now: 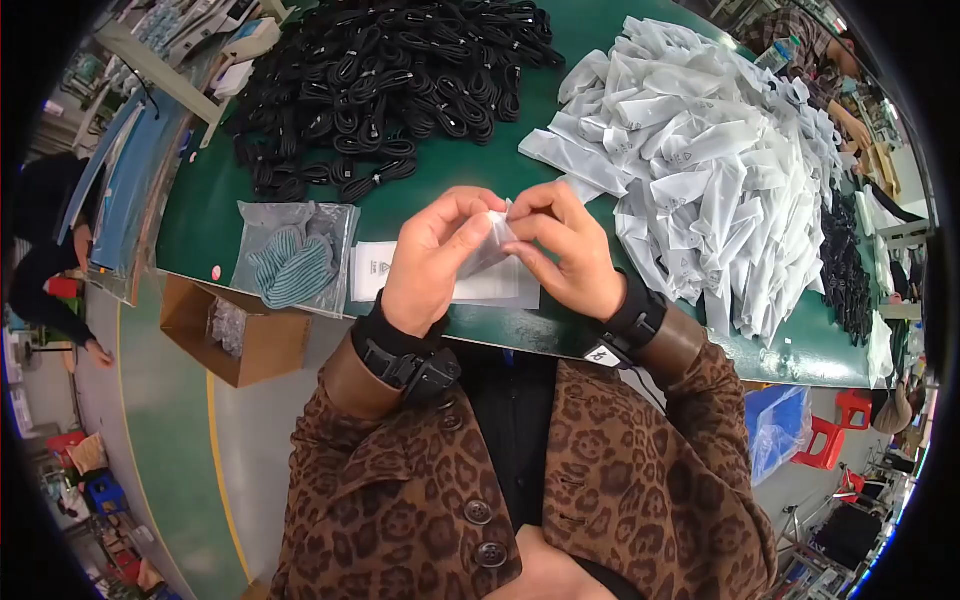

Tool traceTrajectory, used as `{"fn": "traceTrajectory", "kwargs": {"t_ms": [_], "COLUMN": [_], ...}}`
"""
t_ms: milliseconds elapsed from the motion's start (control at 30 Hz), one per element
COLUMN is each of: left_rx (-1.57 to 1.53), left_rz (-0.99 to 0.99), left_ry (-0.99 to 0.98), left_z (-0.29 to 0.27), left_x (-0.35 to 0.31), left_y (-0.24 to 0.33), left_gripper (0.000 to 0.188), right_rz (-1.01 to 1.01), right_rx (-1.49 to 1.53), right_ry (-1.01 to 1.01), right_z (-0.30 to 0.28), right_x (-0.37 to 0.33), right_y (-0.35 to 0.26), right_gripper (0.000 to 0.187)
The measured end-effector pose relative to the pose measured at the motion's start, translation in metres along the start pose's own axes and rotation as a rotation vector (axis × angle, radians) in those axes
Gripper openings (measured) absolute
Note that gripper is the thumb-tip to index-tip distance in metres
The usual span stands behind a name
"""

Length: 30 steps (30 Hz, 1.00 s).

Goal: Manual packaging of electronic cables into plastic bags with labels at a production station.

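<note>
While hands (425, 265) (572, 250) pinch plastic (487, 247), bare table edge (505, 332) lies near.

A translucent, frosted plastic bag (486, 252), creased and tilted, is pinched up at its top edge, just toward twelve o'clock from centre; whether its mouth is parted is hard to tell. White bags (490, 285) lie flat below, at six o'clock.
</note>
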<state>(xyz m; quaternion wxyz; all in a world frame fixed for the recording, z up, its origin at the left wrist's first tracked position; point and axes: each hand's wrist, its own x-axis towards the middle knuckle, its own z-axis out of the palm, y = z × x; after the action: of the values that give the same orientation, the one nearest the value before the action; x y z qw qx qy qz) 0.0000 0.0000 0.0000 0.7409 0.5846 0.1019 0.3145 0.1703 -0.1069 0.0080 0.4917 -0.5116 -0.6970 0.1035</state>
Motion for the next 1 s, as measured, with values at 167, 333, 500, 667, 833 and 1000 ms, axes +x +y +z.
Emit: {"fn": "traceTrajectory", "kwargs": {"t_ms": [167, 333, 500, 667, 833, 1000], "left_rx": [0.419, 1.100, 1.223, 1.207, 1.230, 1.200], "left_rz": [0.065, 0.188, 0.194, 0.195, 0.226, 0.299], "left_ry": [0.127, -0.041, -0.107, -0.068, -0.018, 0.044], "left_z": [-0.008, -0.023, -0.020, -0.003, -0.007, -0.017], "left_x": [-0.014, -0.046, -0.060, -0.061, -0.030, -0.018], "left_y": [-0.004, -0.029, -0.053, -0.062, -0.055, -0.052], "left_gripper": [0.011, 0.015, 0.017, 0.014, 0.013, 0.011], "right_rz": [0.028, -0.014, 0.121, 0.150, 0.204, 0.424], "right_rx": [-0.468, -1.030, -0.552, -0.658, -0.594, -0.233], "right_ry": [0.485, 0.631, 0.094, -0.100, -0.036, 0.068], "right_z": [-0.065, -0.111, 0.006, 0.053, 0.027, -0.013], "right_x": [0.013, 0.038, 0.064, 0.068, 0.085, 0.076], "right_y": [0.014, 0.043, 0.103, 0.157, 0.160, 0.112], "right_gripper": [0.009, 0.019, 0.031, 0.039, 0.041, 0.030]}}
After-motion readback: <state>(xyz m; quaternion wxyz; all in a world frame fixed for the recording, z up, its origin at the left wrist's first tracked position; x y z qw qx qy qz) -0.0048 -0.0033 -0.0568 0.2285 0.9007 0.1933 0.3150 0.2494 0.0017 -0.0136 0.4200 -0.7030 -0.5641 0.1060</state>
